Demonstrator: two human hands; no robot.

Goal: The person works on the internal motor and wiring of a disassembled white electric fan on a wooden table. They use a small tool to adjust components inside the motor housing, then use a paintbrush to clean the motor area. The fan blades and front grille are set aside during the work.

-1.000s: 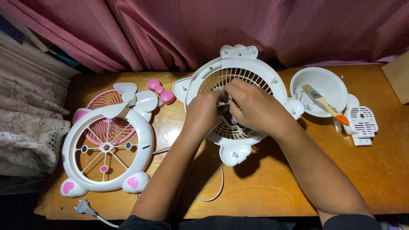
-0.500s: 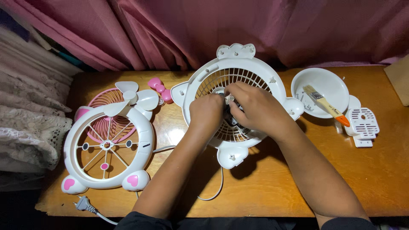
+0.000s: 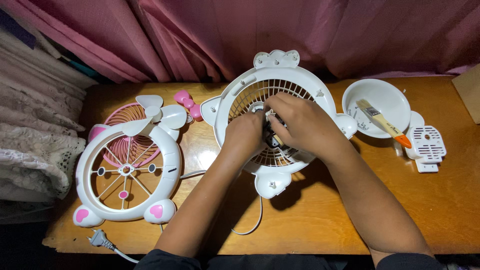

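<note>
Both hands meet over the middle of the white fan housing (image 3: pixel 280 95), a round grille shell with ear-shaped tabs that lies flat on the wooden surface (image 3: pixel 320 220), its top edge nearly against the pink curtain (image 3: pixel 300 30). The left hand (image 3: pixel 243 136) is curled, fingers bent down onto the grille beside the dark motor hub (image 3: pixel 272 140). The right hand (image 3: pixel 300 122) arches over the hub with fingertips pinched together at its upper side; whatever small part they grip is hidden, so I cannot tell what it is. Both hands are mostly closed, touching the hub area.

To the left, well apart from the housing, lies the white front guard (image 3: pixel 127 172) with pink feet, overlapping a pink grille (image 3: pixel 117 117); a white fan blade (image 3: pixel 155 112) sits on their upper edge and a pink bow (image 3: pixel 187 104) lies between the blade and the housing. The guard's lower feet sit close to the surface's front edge, and a plug (image 3: pixel 98 240) lies right at that edge, its cord (image 3: pixel 250 227) looping under the left forearm.

To the right, a white bowl (image 3: pixel 395 95) holds a paintbrush (image 3: pixel 382 122) whose orange handle pokes over the rim. Just beside it lies a white vented cover (image 3: pixel 426 145). A cardboard corner (image 3: pixel 470 97) touches the far right border.

Open room lies in front of the housing between the forearms and along the right front of the surface.
</note>
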